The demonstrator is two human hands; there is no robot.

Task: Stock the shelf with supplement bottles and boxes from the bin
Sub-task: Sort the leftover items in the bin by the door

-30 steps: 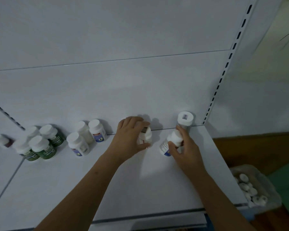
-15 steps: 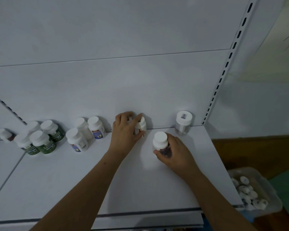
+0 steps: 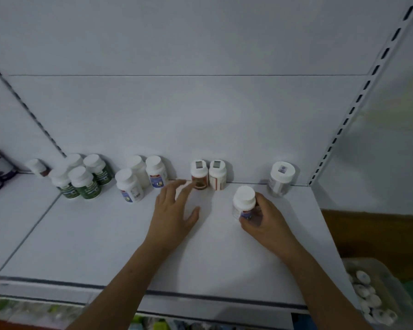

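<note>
Right hand (image 3: 266, 225): fingers curled round a white-capped bottle (image 3: 244, 203), upright on the shelf (image 3: 86, 246).
Left hand (image 3: 172, 210): fingers spread, holding nothing, near two bottles (image 3: 208, 175) at the back wall.
Bin (image 3: 391, 277): lower right, holding more bottles.

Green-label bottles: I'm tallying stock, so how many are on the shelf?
3 show green labels: front left, front right, back right. A fourth cap behind may match; its label is hidden.

left hand (image 3: 171, 216): bare, no ring | right hand (image 3: 267, 221): bare | forearms: sleeveless
</note>
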